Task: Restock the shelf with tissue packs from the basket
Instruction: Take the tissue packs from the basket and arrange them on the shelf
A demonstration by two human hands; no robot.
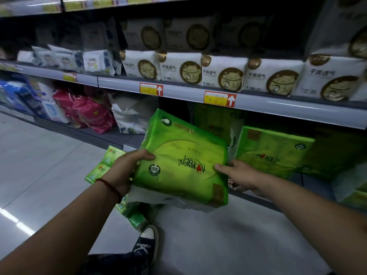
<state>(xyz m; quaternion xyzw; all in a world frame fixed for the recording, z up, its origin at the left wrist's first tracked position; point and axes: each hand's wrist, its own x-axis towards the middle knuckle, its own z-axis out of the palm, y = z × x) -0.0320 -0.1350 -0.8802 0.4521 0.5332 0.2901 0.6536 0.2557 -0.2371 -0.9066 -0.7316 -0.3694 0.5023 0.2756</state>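
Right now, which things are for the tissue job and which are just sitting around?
For the job: green tissue pack, held by the left hand and right hand; green packs on the bottom shelf; small green packs below the left hand.
Just sitting around: white cat packs; pink bags; price tags; shoe.

White packs printed with a round brown cat emblem (222, 76) run across the upper right of the frame. Smaller white packs (95, 61) sit blurred at upper left. Red-and-yellow price labels (219, 99) show mid-frame. At left are blue packs (23, 96), pink packs (93, 114) and what looks like a crumpled white bag (133, 118). A pale tiled floor (39, 165) fills the lower left; a dark sneaker (148, 245) is at bottom centre.
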